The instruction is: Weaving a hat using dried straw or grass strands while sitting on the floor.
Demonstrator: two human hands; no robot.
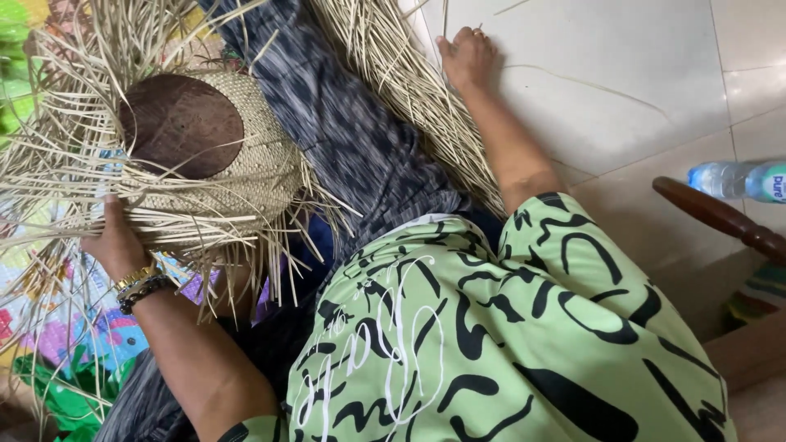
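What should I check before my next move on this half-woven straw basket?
1. Hold on the work: ok. The left hand clasps the half-woven basket at its fringe.
2. Dark round form: ok. It sits in the basket's mouth with weave around it.
3. New strand picked up: cannot tell. The right hand rests by the loose straw bundle on the tiled floor, fingers curled, but a pinch is not visible.
4. Unwoven ends in order: not ok. They splay in all directions.
5. Water bottle out of the way: ok. It lies well apart from both hands.
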